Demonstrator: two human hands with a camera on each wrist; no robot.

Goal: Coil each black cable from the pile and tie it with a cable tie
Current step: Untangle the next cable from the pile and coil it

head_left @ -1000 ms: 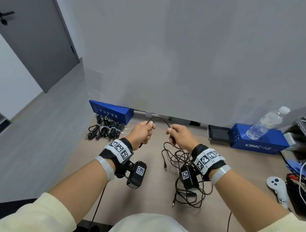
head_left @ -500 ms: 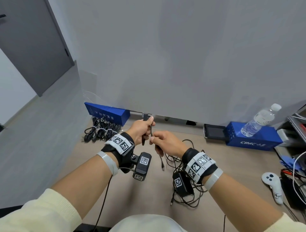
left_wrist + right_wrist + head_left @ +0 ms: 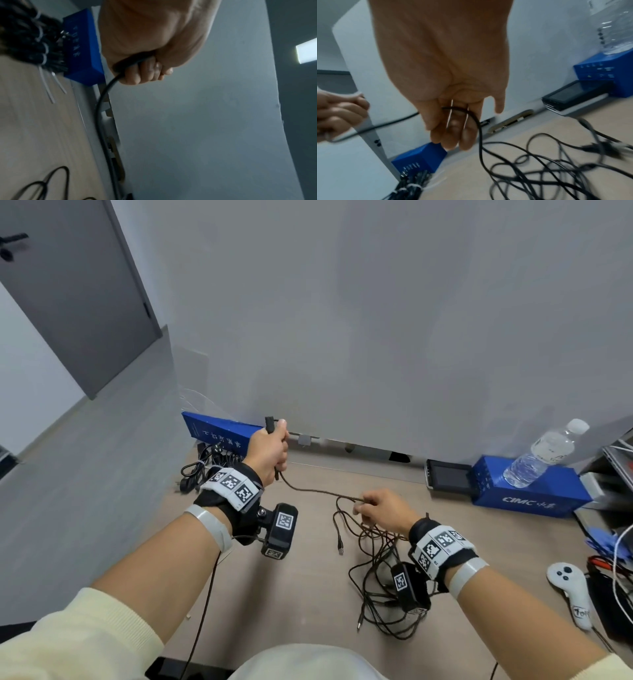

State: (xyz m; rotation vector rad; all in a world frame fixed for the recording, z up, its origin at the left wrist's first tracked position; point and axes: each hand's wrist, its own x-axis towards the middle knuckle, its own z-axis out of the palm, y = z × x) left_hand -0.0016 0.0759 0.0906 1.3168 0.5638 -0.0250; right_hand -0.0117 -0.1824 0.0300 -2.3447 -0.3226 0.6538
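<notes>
Pale wood-grain desk [image 3: 308,594], matte, runs to a grey partition [image 3: 376,337]. Two blue cardboard boxes at the back: the right one [image 3: 527,494] carries a clear plastic bottle [image 3: 544,453]; the left one [image 3: 219,429] sits behind the finished bundles [image 3: 205,463], black coils cinched with white ties [image 3: 45,81]. A dark-screened device [image 3: 447,477] lies just beside the right box. White controller [image 3: 570,590] at the right edge.

Pile [image 3: 383,583]: thin black cables in a loose tangle on the desk, under and near the right wrist, several plug ends poking out.

Working cable [image 3: 315,491]: thin, round, rubbery, limp. It sags between the hands and trails down into the pile.

Left hand [image 3: 267,450] is clenched around the cable near its plug end, raised, plug sticking out above the thumb. Right hand [image 3: 383,510] is lower, over the pile; the cable runs across its fingers [image 3: 453,135], which curl loosely round it, more a guide than a clamp.

Handling, as a guess: light, soft, no stiffness to hold a loop alone, so each turn needs pinning. The jacket looks grippy enough not to slip. It may snag on other strands in the pile; drawing it free slowly would be wise. Best hold is just behind the plug, as the left has it, with the right sliding along to feed loops.
</notes>
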